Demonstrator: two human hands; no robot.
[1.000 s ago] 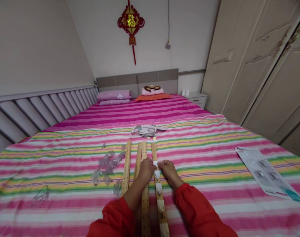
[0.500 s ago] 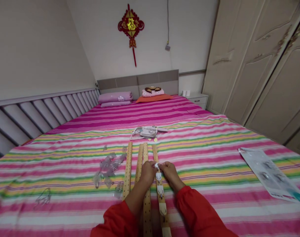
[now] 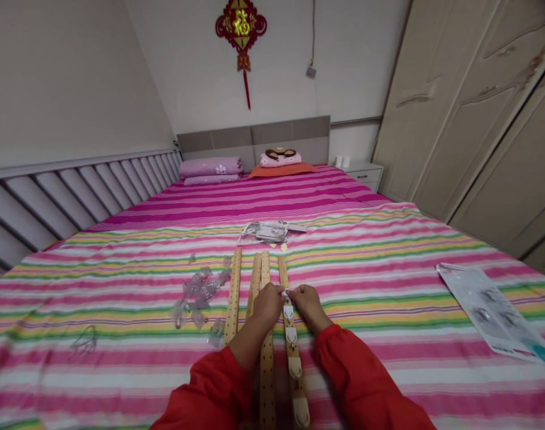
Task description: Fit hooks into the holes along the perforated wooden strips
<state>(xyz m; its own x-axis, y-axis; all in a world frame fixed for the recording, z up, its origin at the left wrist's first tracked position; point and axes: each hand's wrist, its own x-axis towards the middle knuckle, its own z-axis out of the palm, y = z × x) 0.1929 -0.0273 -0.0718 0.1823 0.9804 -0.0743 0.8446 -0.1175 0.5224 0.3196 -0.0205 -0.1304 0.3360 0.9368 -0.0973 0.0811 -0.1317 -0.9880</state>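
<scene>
Both hands meet over the rightmost wooden strip with holes (image 3: 282, 270), which lies lengthwise on the bed. My left hand (image 3: 269, 303) pinches the left side of a small white hook (image 3: 285, 293) on that strip. On its right side, my right hand (image 3: 308, 303) has finger and thumb closed on the same hook. My fingers cover much of it. Nearer to me, several more hooks with white or cream bases and metal hooks run in a row down the strip, among them a white-based hook (image 3: 291, 337). Left of it lie other perforated wooden strips (image 3: 267, 382), partly beneath my left forearm.
Crumpled clear plastic pieces (image 3: 203, 289) are scattered at the left, with a thin clear loop (image 3: 84, 341) nearer me. Beyond the strips lies a pile of plastic packaging (image 3: 266, 232). A blister pack (image 3: 492, 316) rests at the right. Folded bedding (image 3: 212, 167) sits by the headboard.
The view has tilted down slightly, so everything sits a little higher in the picture or larger. Both hands stay at the same hook, with only slight finger movement.
</scene>
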